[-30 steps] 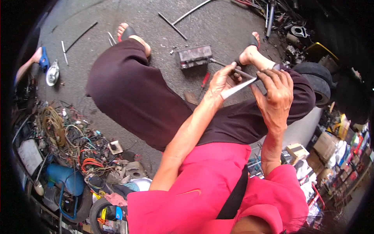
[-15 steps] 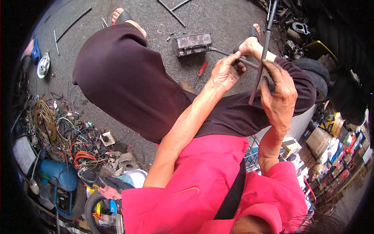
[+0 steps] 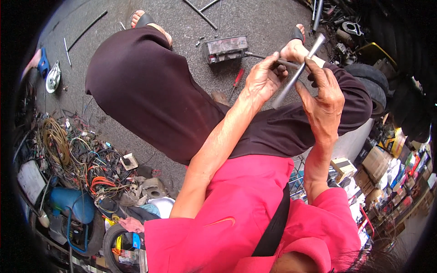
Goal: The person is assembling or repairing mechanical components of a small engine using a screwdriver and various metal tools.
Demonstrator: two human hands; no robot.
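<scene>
My left hand (image 3: 266, 79) is closed, thumb and fingers pinching a thin dark metal rod (image 3: 257, 56). One end of that rod lies beside a dark, box-shaped battery (image 3: 226, 48) on the ground. To its right, my right hand (image 3: 323, 91) grips a metal bar (image 3: 287, 90) between thumb and fingers. The bar slants across in front of the rod's other end and is smeared by motion. Whether the two pieces touch, I cannot tell. A screwdriver with a red handle (image 3: 238, 77) lies on the ground below the battery.
Metal rods (image 3: 200, 14) lie on the ground ahead. Tangled wires (image 3: 86, 159) and a blue tank (image 3: 70, 204) are at the left. Tyres (image 3: 366, 79), metal parts (image 3: 353, 28) and boxes (image 3: 375, 164) crowd the right side. My sandalled feet (image 3: 144, 19) flank the work area.
The bar in my right hand has turned clockwise: its upper end swung right and its lower end left. My left hand keeps hold of the thin rod, nearly unmoved.
</scene>
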